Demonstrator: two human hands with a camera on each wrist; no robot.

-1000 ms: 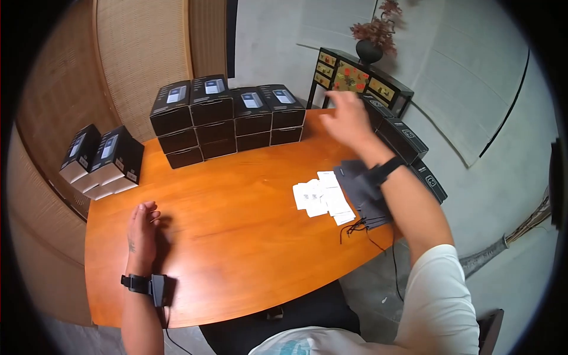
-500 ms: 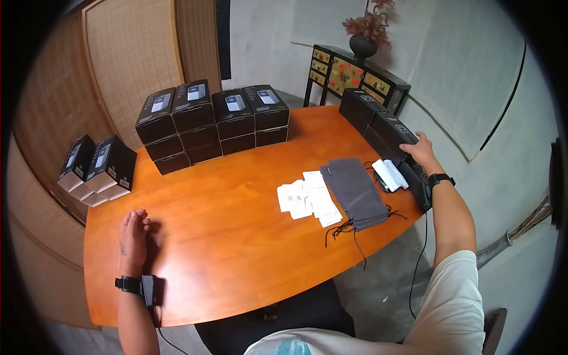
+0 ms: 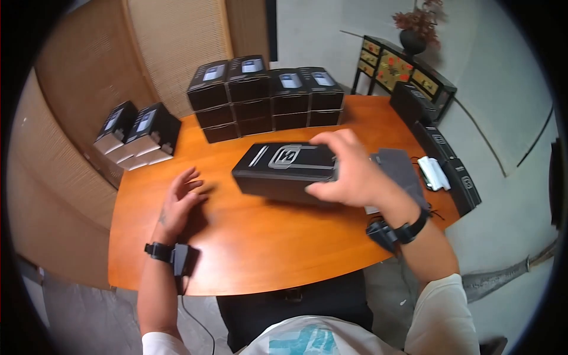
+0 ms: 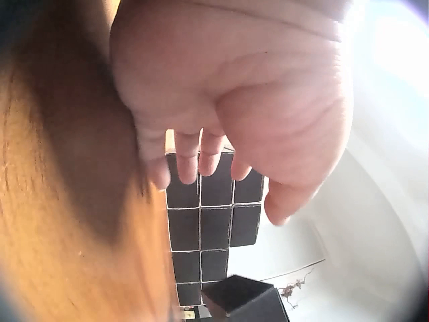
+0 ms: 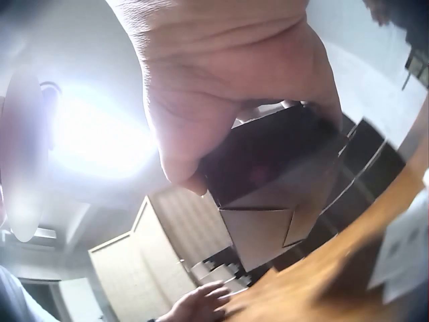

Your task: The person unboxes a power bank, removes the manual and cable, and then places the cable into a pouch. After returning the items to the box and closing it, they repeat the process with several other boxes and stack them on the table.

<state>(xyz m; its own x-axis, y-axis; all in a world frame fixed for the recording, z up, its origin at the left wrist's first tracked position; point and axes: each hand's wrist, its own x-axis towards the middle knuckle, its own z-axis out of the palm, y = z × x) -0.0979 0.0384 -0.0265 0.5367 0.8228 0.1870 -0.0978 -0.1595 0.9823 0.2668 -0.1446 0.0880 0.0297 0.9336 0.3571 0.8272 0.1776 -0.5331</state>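
Right hand (image 3: 358,174) grips a black box (image 3: 266,157) over a wooden table (image 3: 260,254), left hand (image 3: 177,204) nearby (fingers loosely spread)

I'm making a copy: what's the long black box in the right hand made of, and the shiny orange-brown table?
The long black box is probably smooth printed cardboard: it shows crisp edges and fold lines. The orange-brown table looks like varnished wood, with grain streaks and glossy shine, maybe veneer.

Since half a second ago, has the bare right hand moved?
Yes, the right hand moved left across the brown wooden table, away from its right edge.
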